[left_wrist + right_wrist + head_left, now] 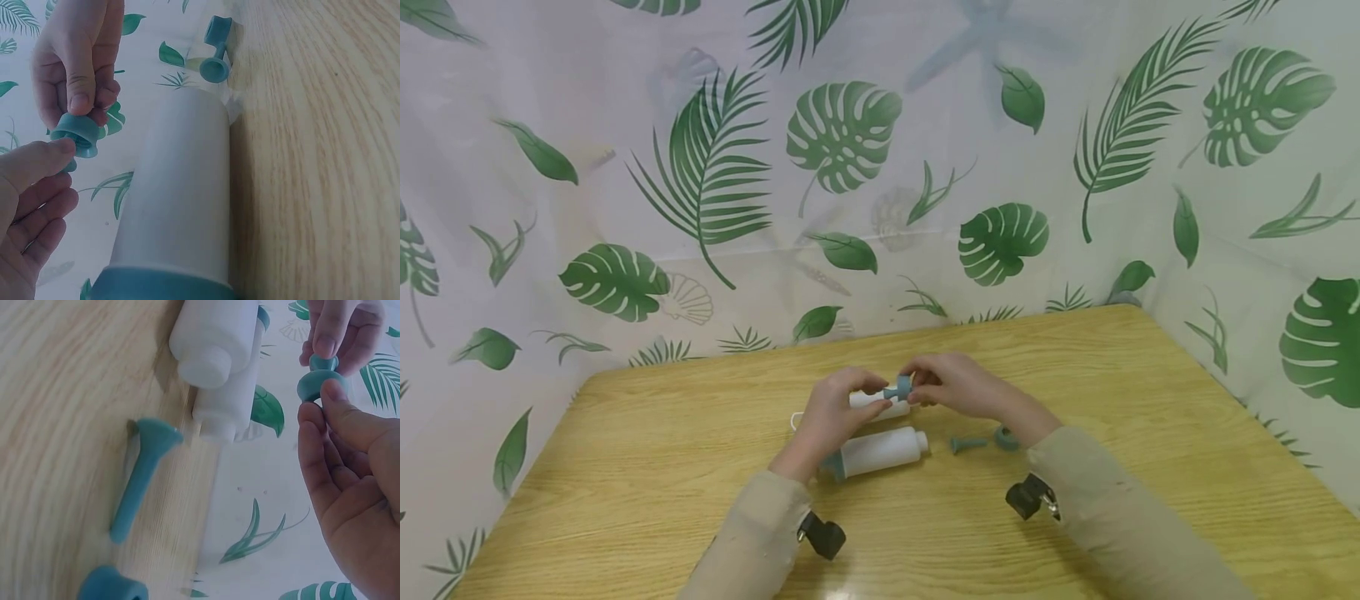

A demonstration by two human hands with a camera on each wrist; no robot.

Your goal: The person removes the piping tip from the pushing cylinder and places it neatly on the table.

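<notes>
Above the table, my left hand (831, 412) pinches a small teal flared nozzle (890, 393) between thumb and fingers. Thumb and fingertips of my right hand (955, 385) pinch a teal ring cap (905, 386). In the left wrist view the nozzle's stem sits at the ring cap's (78, 128) opening, partly covered by the left thumb; how deep it goes I cannot tell. Below the hands lie two white bottles on their sides, a nearer bottle (880, 452) with a teal end and a farther bottle (895, 408) partly behind my left hand.
To the right of the bottles, a second teal nozzle (144, 475) lies on the wooden table (700, 500). Another teal ring cap (1006, 437) rests beside it, near my right wrist. A leaf-printed sheet (925, 208) hangs along the table's back and right side.
</notes>
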